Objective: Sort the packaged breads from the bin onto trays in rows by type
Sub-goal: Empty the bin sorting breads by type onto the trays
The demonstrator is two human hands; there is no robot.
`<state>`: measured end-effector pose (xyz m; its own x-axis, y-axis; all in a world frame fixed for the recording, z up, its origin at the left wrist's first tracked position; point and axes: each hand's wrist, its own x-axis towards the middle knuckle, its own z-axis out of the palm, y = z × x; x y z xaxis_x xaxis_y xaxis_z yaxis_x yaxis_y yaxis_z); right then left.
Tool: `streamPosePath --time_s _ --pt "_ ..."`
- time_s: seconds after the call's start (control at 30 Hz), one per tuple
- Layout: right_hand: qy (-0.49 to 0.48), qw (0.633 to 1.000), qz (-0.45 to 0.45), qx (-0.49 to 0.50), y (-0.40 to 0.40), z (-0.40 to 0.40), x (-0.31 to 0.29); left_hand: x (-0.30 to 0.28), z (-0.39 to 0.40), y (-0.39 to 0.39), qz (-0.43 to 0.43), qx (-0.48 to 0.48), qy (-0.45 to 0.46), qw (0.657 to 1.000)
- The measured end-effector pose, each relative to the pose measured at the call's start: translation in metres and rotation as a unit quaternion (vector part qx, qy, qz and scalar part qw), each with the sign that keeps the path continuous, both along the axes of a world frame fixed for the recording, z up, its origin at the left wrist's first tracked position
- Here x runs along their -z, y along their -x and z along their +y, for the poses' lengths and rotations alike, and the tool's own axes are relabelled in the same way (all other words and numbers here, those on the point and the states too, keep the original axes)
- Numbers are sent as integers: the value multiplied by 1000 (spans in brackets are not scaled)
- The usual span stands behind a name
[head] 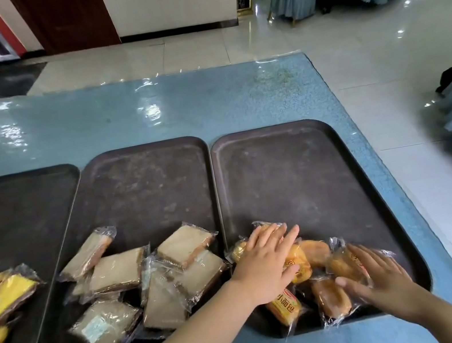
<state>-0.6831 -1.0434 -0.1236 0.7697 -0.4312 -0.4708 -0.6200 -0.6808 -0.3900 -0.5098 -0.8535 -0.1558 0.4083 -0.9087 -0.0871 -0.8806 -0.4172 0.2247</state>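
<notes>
Buns [309,259] sit heaped at right tray's [336,152] near edge, unrowed; slices [147,279] likewise on middle tray [143,173]. Left hand [265,264] lies flat on buns; right hand [385,279] seemingly touches one. Bin unseen.

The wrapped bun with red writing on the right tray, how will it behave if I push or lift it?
The bun with red writing looks soft and light, so it would probably squash under a firm grip. Its clear glossy wrapper may slip against the tray. The loose crimped wrapper ends would likely flop, and its rounded shape might roll slightly.
</notes>
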Motion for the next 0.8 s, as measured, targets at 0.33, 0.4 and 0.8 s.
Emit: streamPosePath --time_s 0.33,0.4,0.8 --pt "102 989 -84 -71 -124 102 -55 -41 124 -74 -8 -109 83 991" --pt "108 985 -99 -93 -152 142 -62 -52 170 -94 -13 -135 94 986" --pt "77 971 -160 -161 -281 441 -97 -129 497 -196 6 -241 130 962"
